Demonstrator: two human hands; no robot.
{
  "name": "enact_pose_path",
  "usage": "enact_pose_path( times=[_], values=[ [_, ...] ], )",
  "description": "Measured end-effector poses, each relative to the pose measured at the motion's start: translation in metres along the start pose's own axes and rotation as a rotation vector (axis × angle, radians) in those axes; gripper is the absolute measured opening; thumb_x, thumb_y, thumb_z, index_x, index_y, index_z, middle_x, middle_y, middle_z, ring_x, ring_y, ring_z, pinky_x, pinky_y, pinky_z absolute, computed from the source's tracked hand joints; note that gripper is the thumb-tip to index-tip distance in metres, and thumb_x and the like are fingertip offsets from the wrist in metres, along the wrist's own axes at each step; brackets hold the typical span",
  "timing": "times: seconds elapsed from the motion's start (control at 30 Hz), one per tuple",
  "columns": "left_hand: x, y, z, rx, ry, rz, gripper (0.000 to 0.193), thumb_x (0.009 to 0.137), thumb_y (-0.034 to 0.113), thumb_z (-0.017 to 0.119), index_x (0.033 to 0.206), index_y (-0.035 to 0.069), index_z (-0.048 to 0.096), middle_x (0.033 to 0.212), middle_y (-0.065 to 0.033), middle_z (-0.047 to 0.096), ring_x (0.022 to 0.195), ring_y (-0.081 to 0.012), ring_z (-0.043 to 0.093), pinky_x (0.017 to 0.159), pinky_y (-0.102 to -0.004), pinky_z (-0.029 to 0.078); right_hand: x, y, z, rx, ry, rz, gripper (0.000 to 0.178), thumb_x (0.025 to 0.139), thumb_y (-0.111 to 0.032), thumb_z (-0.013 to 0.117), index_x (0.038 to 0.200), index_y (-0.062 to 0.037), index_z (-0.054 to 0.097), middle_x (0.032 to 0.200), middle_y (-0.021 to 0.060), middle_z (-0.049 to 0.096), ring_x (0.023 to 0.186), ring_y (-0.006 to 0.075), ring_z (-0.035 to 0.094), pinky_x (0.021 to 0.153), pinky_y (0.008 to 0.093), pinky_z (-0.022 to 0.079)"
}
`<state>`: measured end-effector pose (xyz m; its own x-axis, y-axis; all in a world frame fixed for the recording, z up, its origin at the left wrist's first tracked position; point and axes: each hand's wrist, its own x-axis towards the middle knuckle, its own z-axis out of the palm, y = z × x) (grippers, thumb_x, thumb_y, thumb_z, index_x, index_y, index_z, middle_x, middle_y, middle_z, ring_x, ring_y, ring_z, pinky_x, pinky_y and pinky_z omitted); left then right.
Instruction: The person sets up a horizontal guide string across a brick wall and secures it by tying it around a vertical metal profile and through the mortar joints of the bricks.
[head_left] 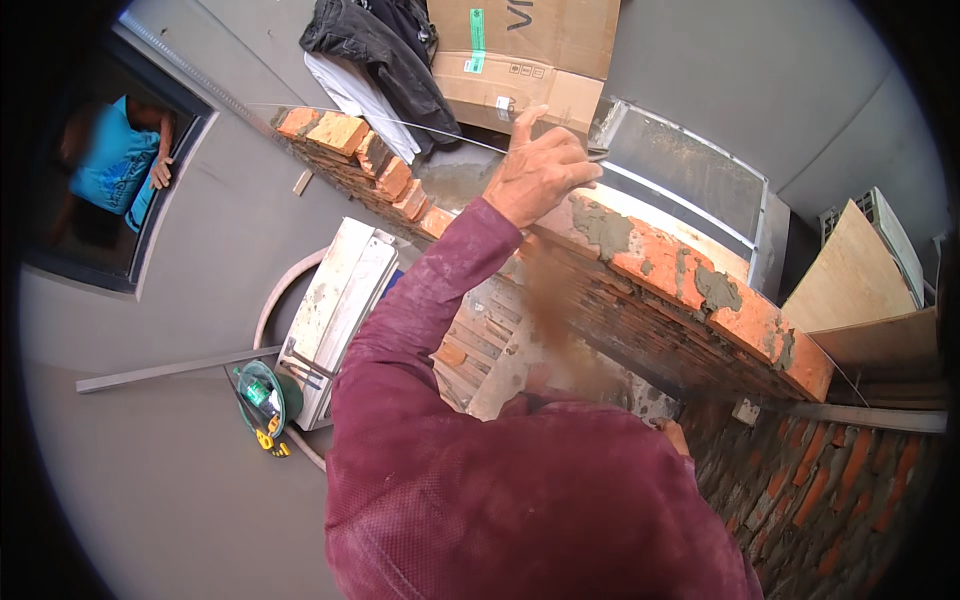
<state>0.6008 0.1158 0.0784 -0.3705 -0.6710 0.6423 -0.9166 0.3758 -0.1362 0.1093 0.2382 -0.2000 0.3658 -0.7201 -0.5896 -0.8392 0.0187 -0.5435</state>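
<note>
My left hand (541, 172) reaches over the top of a brick wall (680, 270), with its fingers curled and one finger raised. A thin string (440, 133) runs from the wall's far left end to this hand. A small dark piece shows at the fingertips; its kind is unclear. Patches of grey mortar (716, 288) lie on the top bricks. On the left the wall steps down in loose-edged bricks (340, 132). My right hand (673, 436) shows only in a small part beside my maroon top; its fingers are hidden. A brown blur hangs below my left hand.
A green bucket (290, 392) with a bottle and yellow-handled tool stands left, beside a long white dirty box-like piece (338, 300) and a metal bar (175, 369). Beyond the wall are a cardboard box (530, 60) and dark clothes (385, 60). A person (115, 165) is at the window opening.
</note>
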Motion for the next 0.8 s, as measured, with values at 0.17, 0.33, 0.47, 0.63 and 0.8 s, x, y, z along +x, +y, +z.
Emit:
enact_pose_path(
  times=[0.17, 0.33, 0.47, 0.63, 0.8],
  values=[
    [-0.008, -0.014, 0.004, -0.268, -0.146, 0.028, 0.01, 0.077, 0.028, 0.072, 0.084, 0.022, 0.072, 0.075, 0.0077, 0.062, 0.086, -0.009, 0.06, 0.109, -0.0498, 0.023, -0.005, -0.033, 0.035, 0.112, -0.031, 0.028, 0.038, 0.083, -0.02, 0.061, 0.113, 0.0034, 0.063, 0.096, 0.0246, 0.067, 0.094, 0.0344, 0.066, 0.081, 0.0403, 0.05],
    [0.005, -0.022, -0.002, -0.203, 0.172, 0.03, 0.033, 0.078, 0.014, 0.072, 0.11, 0.025, 0.068, 0.102, 0.0057, 0.068, 0.104, -0.0124, 0.059, 0.109, -0.0451, 0.019, 0.012, -0.058, 0.041, 0.028, -0.099, 0.048, 0.038, 0.084, -0.033, 0.061, 0.108, -0.0047, 0.066, 0.098, 0.0268, 0.065, 0.097, 0.0391, 0.063, 0.08, 0.0442, 0.05],
    [0.006, -0.011, -0.07, -0.221, 0.692, -0.135, 0.045, 0.09, 0.023, 0.061, 0.123, -0.007, 0.055, 0.122, -0.0197, 0.059, 0.111, -0.0336, 0.056, 0.096, -0.0442, 0.044, 0.022, -0.045, 0.062, -0.024, 0.073, 0.084, 0.03, 0.086, -0.028, 0.058, 0.101, -0.0037, 0.067, 0.095, 0.0226, 0.066, 0.094, 0.0411, 0.062, 0.082, 0.0483, 0.048],
    [0.016, 0.011, -0.106, -0.513, 0.968, 0.191, 0.056, 0.098, 0.034, 0.05, 0.116, -0.019, 0.048, 0.103, -0.0265, 0.059, 0.101, -0.0383, 0.059, 0.089, -0.0408, 0.049, 0.004, -0.01, 0.137, -0.082, 0.077, 0.031, 0.031, 0.086, -0.026, 0.057, 0.101, -0.0006, 0.067, 0.097, 0.0252, 0.065, 0.094, 0.0397, 0.063, 0.086, 0.0456, 0.048],
    [-0.052, 0.108, -0.043, -0.79, -0.13, -0.249, 0.027, 0.087, -0.001, 0.052, 0.112, -0.001, 0.063, 0.107, -0.013, 0.063, 0.098, -0.0225, 0.059, 0.088, -0.033, 0.046, -0.071, -0.007, 0.194, 0.213, 0.013, 0.435, 0.029, 0.084, -0.029, 0.056, 0.102, -0.0113, 0.07, 0.102, 0.0157, 0.067, 0.101, 0.0324, 0.062, 0.09, 0.0407, 0.048]
  ],
)
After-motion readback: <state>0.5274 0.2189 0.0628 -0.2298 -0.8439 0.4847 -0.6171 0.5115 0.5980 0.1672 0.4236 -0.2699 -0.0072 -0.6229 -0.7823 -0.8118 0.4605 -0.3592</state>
